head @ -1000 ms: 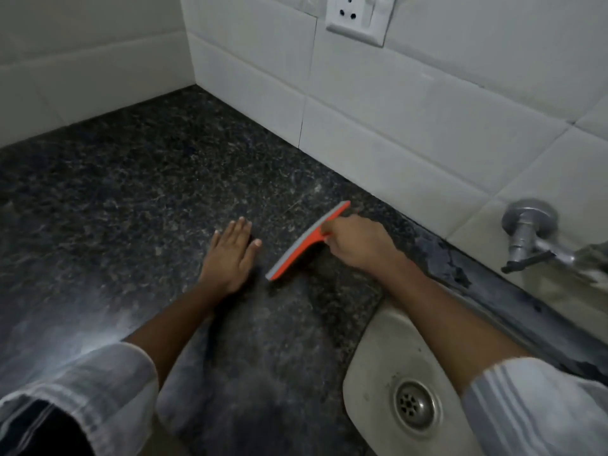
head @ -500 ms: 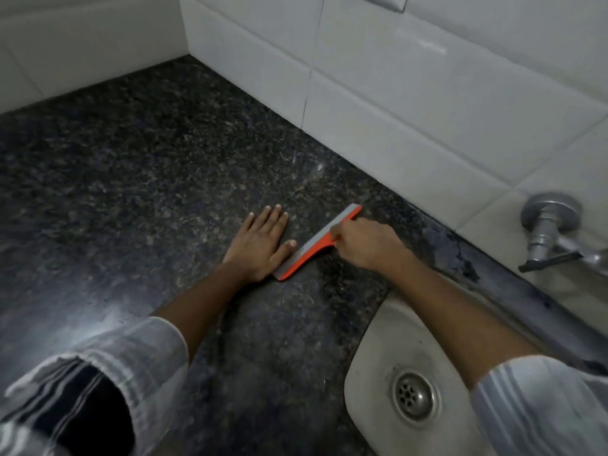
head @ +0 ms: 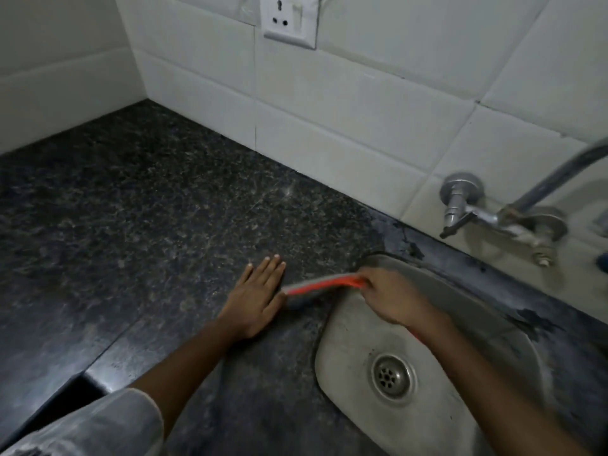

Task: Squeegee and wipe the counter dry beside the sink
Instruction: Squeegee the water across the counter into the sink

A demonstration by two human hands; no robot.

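Note:
The dark speckled granite counter point(head: 148, 225) runs left of a steel sink point(head: 348, 340). My right hand point(head: 391, 296) grips the handle of an orange and grey squeegee point(head: 316, 286), whose blade lies across the counter at the sink's left rim, blurred by motion. My left hand point(head: 260, 296) rests flat on the counter, fingers together, its edge touching the blade's left end.
White wall tiles point(head: 329, 126) back the counter, with a socket point(head: 289, 19) above. A metal tap point(head: 460, 205) and pipe stick out over the sink at right. The drain point(head: 393, 375) sits in the basin. The counter's front edge point(head: 75, 376) drops at lower left.
My right hand has dragged the squeegee rightward to the sink rim and turned the blade flatter. My left hand stayed flat on the counter. The camera view has tilted up.

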